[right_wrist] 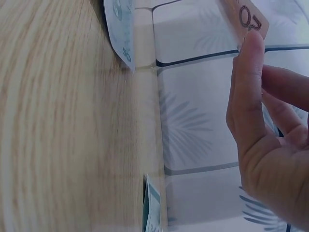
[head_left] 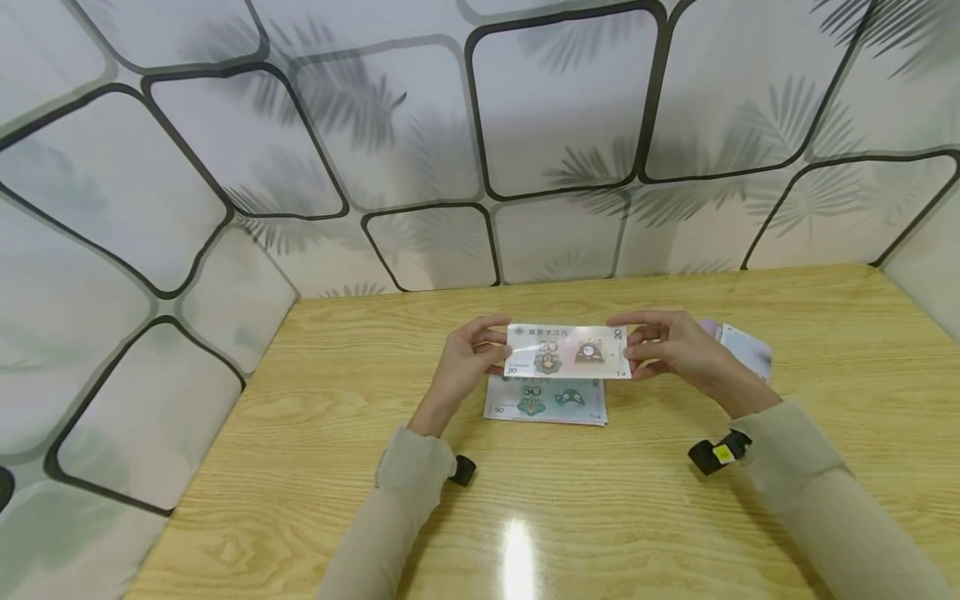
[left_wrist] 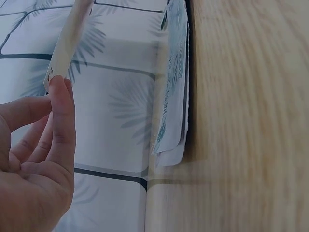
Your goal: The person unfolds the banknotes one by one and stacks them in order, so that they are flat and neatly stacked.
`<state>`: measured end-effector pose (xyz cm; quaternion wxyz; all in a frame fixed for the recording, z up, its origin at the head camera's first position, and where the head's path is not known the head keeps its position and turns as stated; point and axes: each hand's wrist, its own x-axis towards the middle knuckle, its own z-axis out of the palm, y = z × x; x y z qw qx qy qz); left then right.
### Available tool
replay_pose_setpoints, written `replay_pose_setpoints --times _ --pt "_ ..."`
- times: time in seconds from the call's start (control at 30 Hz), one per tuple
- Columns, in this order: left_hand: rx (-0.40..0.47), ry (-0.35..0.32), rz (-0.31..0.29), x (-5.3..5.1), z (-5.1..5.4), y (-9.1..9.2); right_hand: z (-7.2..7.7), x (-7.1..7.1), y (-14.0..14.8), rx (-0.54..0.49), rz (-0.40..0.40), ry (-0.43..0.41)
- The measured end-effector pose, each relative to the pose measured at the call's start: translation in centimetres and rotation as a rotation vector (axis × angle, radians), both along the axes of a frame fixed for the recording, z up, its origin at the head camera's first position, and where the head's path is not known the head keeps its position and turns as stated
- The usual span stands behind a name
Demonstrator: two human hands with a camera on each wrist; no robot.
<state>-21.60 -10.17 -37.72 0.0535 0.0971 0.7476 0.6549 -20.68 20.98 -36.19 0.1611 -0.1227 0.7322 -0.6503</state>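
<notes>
A play banknote (head_left: pixel 567 352) marked 20 is stretched level between both hands, its printed side toward the head camera. My left hand (head_left: pixel 468 358) pinches its left end between thumb and fingers, and my right hand (head_left: pixel 678 354) does the same at the right end. In the right wrist view, the thumb presses beside the note's printed 20 (right_wrist: pixel 249 17). Just below the held note, in the head view, lies a small stack of greenish banknotes (head_left: pixel 547 404) with a 50 on top. The left wrist view shows the stack's layered edges; neither hand touches it.
More pale notes or papers (head_left: pixel 746 350) lie on the wooden table (head_left: pixel 337 483), partly behind the right hand and wrist. A patterned fabric wall (head_left: pixel 562 108) rises along the table's back and left. Each wrist carries a small black camera (head_left: pixel 707 457).
</notes>
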Motion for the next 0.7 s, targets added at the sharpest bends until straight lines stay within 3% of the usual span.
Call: replay_pose_setpoints --times 0.7 --pt "0.002 0.001 -0.024 0.62 -0.06 -1.04 -0.4 0.0 -0.76 0.038 0.049 -0.006"
